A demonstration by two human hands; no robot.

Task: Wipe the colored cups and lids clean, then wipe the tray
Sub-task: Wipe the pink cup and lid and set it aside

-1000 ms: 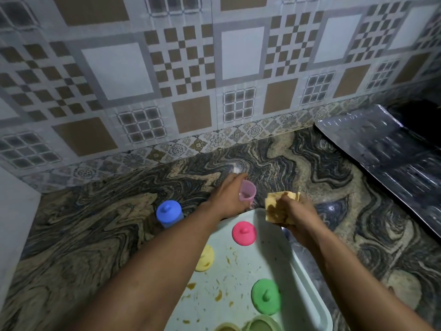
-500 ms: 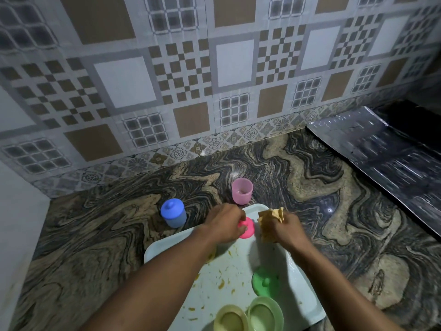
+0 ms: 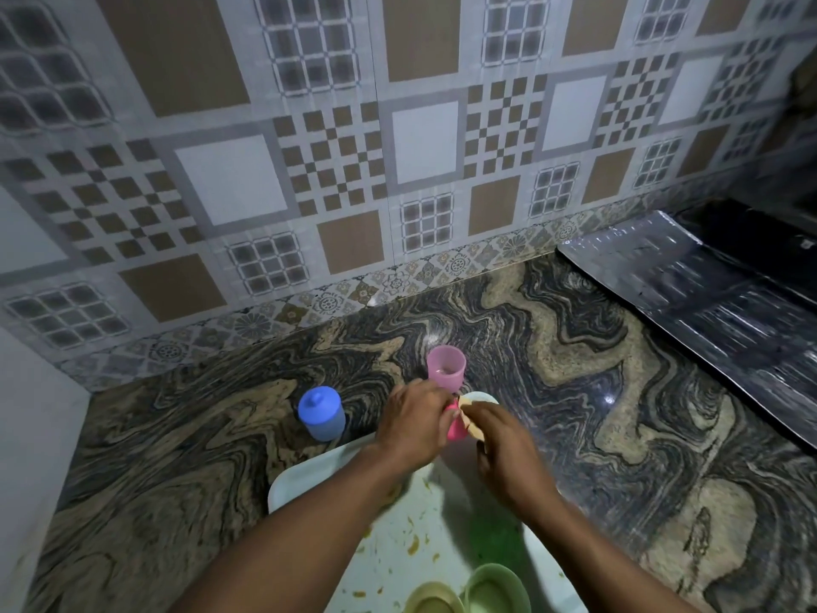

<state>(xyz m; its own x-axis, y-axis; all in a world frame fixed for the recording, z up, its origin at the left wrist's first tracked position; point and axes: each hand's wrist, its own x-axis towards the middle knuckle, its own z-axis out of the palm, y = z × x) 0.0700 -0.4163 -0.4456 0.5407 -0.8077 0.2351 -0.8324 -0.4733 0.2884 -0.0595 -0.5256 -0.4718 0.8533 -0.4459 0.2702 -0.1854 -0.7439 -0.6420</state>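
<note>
Above the tray's point(image 3: 287, 482) far corner, the pink lid point(image 3: 456, 429) sits pinched in the left hand point(image 3: 415, 429), directly left of the right hand point(image 3: 504, 449), which clutches the cloth point(image 3: 469, 424) against it. The open pink cup point(image 3: 445, 367) stands just beyond.

Looks like a home kitchen. Backed by a tiled wall point(image 3: 336, 170) in brown, white and grey patterns, with a floral border strip point(image 3: 398, 281) at the foot. Fitted with a swirled dark-and-tan stone bench point(image 3: 552, 347). Covered at the right by a crinkled silvery sheet point(image 3: 707, 311). Set with a food-smeared tray point(image 3: 309, 473), a pink cup point(image 3: 445, 367) and a blue lidded cup point(image 3: 320, 413).
</note>
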